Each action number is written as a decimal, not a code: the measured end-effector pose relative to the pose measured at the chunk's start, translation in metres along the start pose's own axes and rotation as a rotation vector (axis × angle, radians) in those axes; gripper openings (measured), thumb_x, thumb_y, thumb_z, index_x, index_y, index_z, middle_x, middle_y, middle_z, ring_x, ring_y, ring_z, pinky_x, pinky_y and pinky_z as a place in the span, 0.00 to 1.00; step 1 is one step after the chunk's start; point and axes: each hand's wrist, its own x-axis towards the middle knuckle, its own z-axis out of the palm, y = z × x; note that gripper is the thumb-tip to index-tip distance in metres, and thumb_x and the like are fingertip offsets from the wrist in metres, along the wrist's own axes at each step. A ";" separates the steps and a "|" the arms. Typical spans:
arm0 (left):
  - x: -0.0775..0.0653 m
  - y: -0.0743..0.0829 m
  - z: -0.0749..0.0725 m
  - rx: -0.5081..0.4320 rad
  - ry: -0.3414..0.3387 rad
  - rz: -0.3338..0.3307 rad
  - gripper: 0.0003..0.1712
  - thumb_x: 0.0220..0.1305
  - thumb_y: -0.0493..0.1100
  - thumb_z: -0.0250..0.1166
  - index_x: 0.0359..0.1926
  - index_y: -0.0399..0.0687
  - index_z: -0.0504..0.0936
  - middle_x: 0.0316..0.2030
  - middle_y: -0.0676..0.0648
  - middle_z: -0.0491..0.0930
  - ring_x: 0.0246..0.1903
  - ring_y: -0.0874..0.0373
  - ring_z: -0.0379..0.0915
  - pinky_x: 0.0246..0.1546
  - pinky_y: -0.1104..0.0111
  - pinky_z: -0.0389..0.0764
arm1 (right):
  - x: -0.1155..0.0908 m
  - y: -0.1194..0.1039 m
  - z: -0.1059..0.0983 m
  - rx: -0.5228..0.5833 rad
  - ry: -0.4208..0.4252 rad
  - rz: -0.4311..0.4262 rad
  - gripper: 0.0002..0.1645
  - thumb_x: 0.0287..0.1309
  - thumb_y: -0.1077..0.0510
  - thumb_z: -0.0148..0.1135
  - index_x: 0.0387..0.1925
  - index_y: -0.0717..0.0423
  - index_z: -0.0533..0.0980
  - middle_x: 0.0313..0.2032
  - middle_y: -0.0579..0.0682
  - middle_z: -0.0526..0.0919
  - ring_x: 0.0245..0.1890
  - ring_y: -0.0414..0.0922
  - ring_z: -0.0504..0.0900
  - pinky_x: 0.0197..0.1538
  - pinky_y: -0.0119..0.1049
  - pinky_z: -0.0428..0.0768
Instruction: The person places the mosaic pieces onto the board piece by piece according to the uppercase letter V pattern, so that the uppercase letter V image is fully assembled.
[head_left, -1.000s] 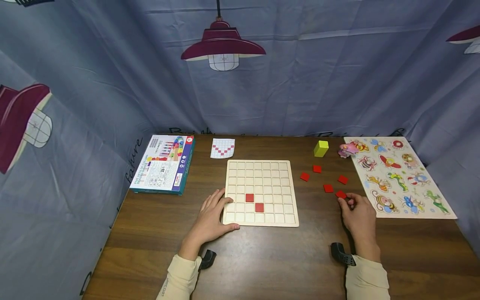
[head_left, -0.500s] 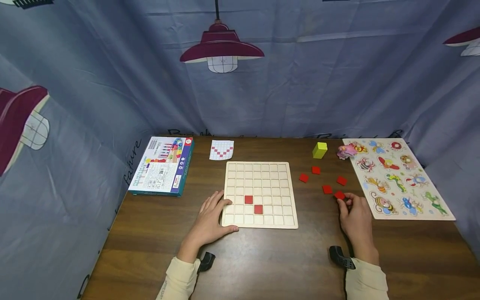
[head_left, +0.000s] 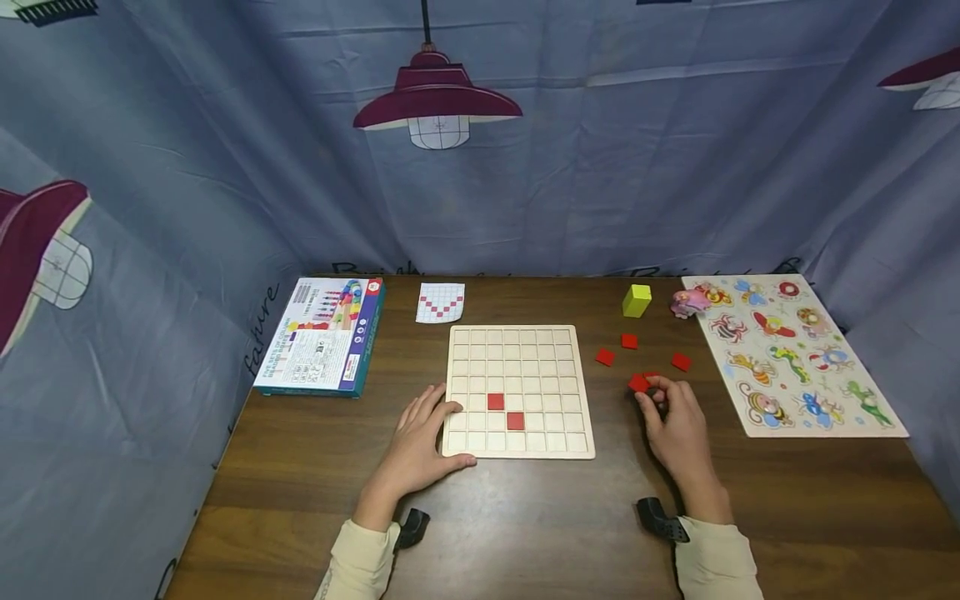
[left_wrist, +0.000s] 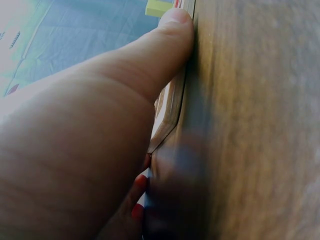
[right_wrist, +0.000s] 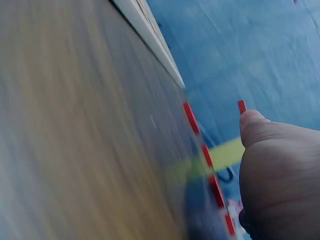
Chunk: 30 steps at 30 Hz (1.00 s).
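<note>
My right hand (head_left: 678, 429) pinches a red square tile (head_left: 638, 382) between thumb and fingers. In the right wrist view that red tile (right_wrist: 242, 106) shows above the thumb tip, lifted off the table. Several more red tiles (head_left: 604, 357) lie flat right of the board, one partly hidden behind the right hand. A pale wooden grid board (head_left: 540, 367) lies mid-table, with one red tile (head_left: 496, 402) and another red tile (head_left: 515, 421) in its cells, diagonal to each other. My left hand (head_left: 415, 446) rests at the board's near left corner, thumb along the near edge, fingers at the left edge.
A small paper card (head_left: 440, 302) with a red V-shaped grid pattern lies behind the board. A boxed set (head_left: 318, 337) is at the left. Back right are a yellow-green block (head_left: 637, 301), a pink toy figure (head_left: 687, 303) and an insect picture board (head_left: 806, 375).
My right hand has picked up a red tile and carried it left, over the other loose tiles. My left hand stays at the board's corner. The head view has shifted slightly.
</note>
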 end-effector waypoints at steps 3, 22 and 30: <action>0.000 0.000 0.000 0.006 0.005 0.002 0.45 0.49 0.67 0.78 0.63 0.54 0.74 0.78 0.40 0.58 0.79 0.41 0.48 0.77 0.41 0.52 | 0.001 -0.010 0.006 0.020 -0.041 -0.035 0.19 0.58 0.67 0.71 0.50 0.68 0.77 0.34 0.58 0.74 0.34 0.49 0.72 0.39 0.31 0.63; -0.003 0.001 -0.003 0.021 -0.004 -0.016 0.45 0.49 0.65 0.79 0.64 0.53 0.74 0.78 0.41 0.58 0.79 0.41 0.48 0.77 0.41 0.52 | 0.011 -0.102 0.062 0.070 -0.328 -0.207 0.17 0.59 0.57 0.74 0.48 0.58 0.80 0.31 0.46 0.74 0.35 0.41 0.70 0.39 0.37 0.72; -0.002 0.000 0.002 0.038 -0.017 -0.014 0.46 0.50 0.68 0.77 0.64 0.53 0.73 0.78 0.41 0.57 0.79 0.41 0.47 0.77 0.41 0.52 | 0.013 -0.135 0.087 0.043 -0.441 -0.224 0.17 0.62 0.53 0.72 0.49 0.55 0.80 0.32 0.44 0.74 0.35 0.41 0.71 0.40 0.36 0.74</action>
